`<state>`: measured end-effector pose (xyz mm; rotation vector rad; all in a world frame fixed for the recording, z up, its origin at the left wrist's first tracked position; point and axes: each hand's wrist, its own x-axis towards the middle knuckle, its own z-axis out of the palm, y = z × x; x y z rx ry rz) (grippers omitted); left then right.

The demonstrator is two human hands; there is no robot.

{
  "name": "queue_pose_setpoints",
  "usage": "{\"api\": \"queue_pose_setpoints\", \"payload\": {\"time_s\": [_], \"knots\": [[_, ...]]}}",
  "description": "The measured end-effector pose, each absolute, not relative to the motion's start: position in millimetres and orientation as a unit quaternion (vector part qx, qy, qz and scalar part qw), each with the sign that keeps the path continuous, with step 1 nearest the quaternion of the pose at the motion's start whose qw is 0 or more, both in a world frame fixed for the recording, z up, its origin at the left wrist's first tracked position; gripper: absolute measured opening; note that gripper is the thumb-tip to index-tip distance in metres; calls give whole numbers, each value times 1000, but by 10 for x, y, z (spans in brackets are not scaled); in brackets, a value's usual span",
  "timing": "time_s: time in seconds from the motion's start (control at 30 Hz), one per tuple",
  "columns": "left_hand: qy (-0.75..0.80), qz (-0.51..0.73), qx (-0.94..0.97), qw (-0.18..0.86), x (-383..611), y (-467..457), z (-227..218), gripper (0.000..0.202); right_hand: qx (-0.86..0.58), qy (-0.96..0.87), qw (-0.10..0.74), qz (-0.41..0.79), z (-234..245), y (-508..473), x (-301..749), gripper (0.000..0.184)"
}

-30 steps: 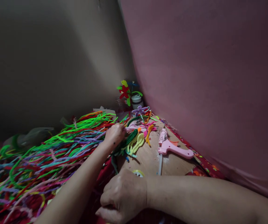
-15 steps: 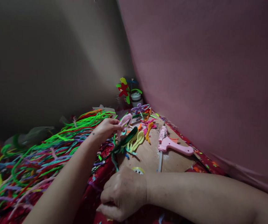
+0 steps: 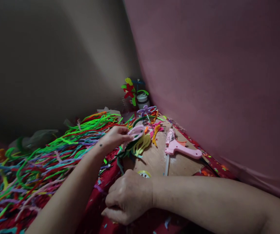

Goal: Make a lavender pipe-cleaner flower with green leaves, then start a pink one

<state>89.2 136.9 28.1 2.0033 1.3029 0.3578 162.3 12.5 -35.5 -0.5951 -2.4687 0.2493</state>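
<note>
My left hand reaches forward and pinches a looped pink pipe cleaner, held just above bent yellow and dark green pipe cleaner pieces on a wooden board. My right hand rests low in front on the red cloth, fingers curled under; what they hold, if anything, is hidden. A roll of tape peeks out just behind that hand.
A large heap of coloured pipe cleaners covers the left side. A pink glue gun lies on the board's right. A pipe-cleaner flower in a white pot stands in the corner, by the pink wall.
My left hand has lifted the pink looped pipe cleaner out of the pile and drawn it slightly nearer. My right hand has barely moved.
</note>
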Motion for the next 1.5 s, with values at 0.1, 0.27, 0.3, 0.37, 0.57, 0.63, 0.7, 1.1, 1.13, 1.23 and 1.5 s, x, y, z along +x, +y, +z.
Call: {"api": "queue_pose_setpoints", "payload": {"time_s": [0.1,0.27,0.3,0.37,0.57,0.63,0.7,1.1,1.13,1.23,1.5], "knots": [[500,134,816,258,924,1332,238,16,-222,-925,294,92,-359,119,1628,29],[496,130,845,151,906,1335,232,15,-221,-923,304,86,-380,122,1634,31],[495,124,848,144,891,1343,235,17,-220,-922,307,85,-384,123,1634,31],[493,115,851,140,857,1354,244,23,-218,-921,311,84,-393,126,1633,31],[505,140,840,142,790,1305,278,38,-214,-918,325,78,-424,120,1620,29],[507,148,837,143,781,1278,283,38,-213,-915,334,77,-434,117,1617,30],[498,149,843,141,768,1248,290,35,-213,-914,338,75,-440,117,1620,31],[618,234,731,170,-111,748,610,30,-178,-901,383,101,-373,61,1689,29],[630,239,715,187,-231,723,588,32,-174,-898,388,111,-359,53,1692,28],[650,240,689,213,-521,660,470,28,-169,-887,398,160,-308,33,1707,30],[665,177,687,232,-916,515,212,22,-253,-821,406,310,-227,60,1739,40]]}}
